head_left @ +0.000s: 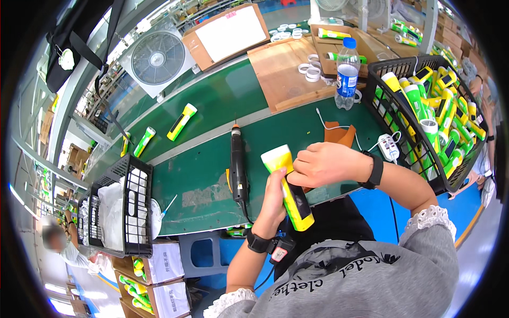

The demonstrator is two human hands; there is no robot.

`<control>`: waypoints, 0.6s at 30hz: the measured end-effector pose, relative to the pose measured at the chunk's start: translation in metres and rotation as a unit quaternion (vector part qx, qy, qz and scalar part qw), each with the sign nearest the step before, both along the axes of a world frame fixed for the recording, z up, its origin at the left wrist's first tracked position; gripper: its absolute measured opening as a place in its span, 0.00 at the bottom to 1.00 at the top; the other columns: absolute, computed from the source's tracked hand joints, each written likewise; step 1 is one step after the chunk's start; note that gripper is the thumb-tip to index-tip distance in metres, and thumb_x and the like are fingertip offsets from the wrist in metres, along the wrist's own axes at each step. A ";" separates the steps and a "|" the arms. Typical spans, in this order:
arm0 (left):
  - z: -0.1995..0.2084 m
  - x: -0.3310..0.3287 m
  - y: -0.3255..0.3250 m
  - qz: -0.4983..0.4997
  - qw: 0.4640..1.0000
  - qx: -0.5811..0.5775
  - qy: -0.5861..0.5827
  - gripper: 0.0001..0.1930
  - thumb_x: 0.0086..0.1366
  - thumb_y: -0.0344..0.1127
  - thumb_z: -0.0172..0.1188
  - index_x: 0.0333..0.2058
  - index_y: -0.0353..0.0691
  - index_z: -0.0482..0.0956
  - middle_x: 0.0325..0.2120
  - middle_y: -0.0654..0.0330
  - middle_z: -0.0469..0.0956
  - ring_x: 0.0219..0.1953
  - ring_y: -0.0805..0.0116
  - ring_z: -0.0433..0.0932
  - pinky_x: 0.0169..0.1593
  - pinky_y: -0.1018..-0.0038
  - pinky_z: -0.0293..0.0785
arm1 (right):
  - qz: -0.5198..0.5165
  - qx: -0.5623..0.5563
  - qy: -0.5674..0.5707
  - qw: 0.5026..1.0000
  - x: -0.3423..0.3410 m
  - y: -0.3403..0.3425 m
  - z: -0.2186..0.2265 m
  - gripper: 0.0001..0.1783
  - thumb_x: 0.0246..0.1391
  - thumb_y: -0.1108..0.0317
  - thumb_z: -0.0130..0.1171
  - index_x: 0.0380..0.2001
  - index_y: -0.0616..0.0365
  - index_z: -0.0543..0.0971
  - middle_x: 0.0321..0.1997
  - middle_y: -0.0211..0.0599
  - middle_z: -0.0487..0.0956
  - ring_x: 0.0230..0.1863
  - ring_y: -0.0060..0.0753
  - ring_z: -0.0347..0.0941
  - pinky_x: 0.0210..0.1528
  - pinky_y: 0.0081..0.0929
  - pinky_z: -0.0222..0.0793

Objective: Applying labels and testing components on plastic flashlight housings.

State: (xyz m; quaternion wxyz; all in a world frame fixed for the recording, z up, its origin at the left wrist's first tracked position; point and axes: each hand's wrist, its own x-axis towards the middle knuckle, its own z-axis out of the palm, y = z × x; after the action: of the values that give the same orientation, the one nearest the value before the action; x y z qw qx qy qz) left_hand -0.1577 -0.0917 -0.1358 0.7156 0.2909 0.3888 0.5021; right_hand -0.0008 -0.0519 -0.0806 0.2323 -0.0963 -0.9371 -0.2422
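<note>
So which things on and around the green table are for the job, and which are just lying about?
Probably for the job:
yellow-and-green flashlight, being held
black power screwdriver, lying within reach
black basket full of similar flashlights

Probably just lying about:
blue-capped bottle
orange-brown scrap

Factory assembly workshop: green counter (199, 167) with corded power screwdriver (238, 164), black crate (374, 70) heaped with near-identical yellow-green flashlights (445, 108), large fan (157, 58), metal posts (430, 26), stacked cartons (165, 262), more goods in background.
</note>
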 end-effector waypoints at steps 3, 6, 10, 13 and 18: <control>-0.003 -0.005 -0.002 0.039 0.992 -0.009 -0.118 0.16 0.55 0.44 0.49 0.37 0.39 0.64 0.27 0.62 0.65 0.30 0.72 0.67 0.35 0.76 0.67 | -0.051 -0.057 0.057 0.995 0.010 -0.003 0.026 0.06 0.37 0.66 0.55 0.21 0.49 0.67 0.16 0.25 0.66 0.19 0.24 0.67 0.18 0.21 0.60; -0.017 -0.015 0.003 -0.043 0.946 0.049 -0.316 0.17 0.55 0.50 0.51 0.31 0.42 0.61 0.24 0.65 0.59 0.27 0.75 0.60 0.31 0.79 0.63 | -0.078 -0.213 0.223 0.948 0.015 -0.008 0.022 0.06 0.44 0.69 0.56 0.24 0.55 0.69 0.15 0.25 0.68 0.15 0.21 0.64 0.16 0.20 0.56; -0.016 -0.011 0.002 -0.066 0.899 0.065 -0.427 0.22 0.54 0.55 0.53 0.31 0.42 0.61 0.24 0.65 0.58 0.27 0.74 0.59 0.30 0.79 0.62 | -0.001 -0.683 0.394 0.615 0.010 -0.025 -0.008 0.13 0.54 0.68 0.50 0.17 0.60 0.66 0.15 0.18 0.57 0.18 0.09 0.49 0.18 0.16 0.45; -0.008 -0.006 0.004 -0.071 0.859 0.073 -0.503 0.23 0.53 0.55 0.55 0.31 0.41 0.61 0.25 0.64 0.58 0.27 0.74 0.59 0.29 0.79 0.63 | -0.048 -0.681 0.409 0.606 -0.001 -0.038 -0.035 0.16 0.55 0.63 0.47 0.18 0.60 0.62 0.15 0.21 0.53 0.21 0.14 0.46 0.19 0.21 0.44; -0.008 -0.004 0.010 -0.049 0.844 0.090 -0.527 0.26 0.53 0.52 0.57 0.41 0.38 0.64 0.26 0.64 0.58 0.25 0.75 0.58 0.28 0.80 0.62 | -0.064 -0.674 0.271 0.685 -0.004 -0.068 -0.035 0.36 0.30 0.55 0.70 0.35 0.62 0.59 0.36 0.38 0.65 0.35 0.30 0.74 0.35 0.25 0.72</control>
State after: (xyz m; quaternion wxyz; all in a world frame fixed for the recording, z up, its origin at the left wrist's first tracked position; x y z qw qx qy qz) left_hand -0.1622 -0.0820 -0.1434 0.8070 0.0641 -0.1081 0.5770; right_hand -0.0051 -0.1195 -0.1160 0.3327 -0.3484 -0.7355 0.4765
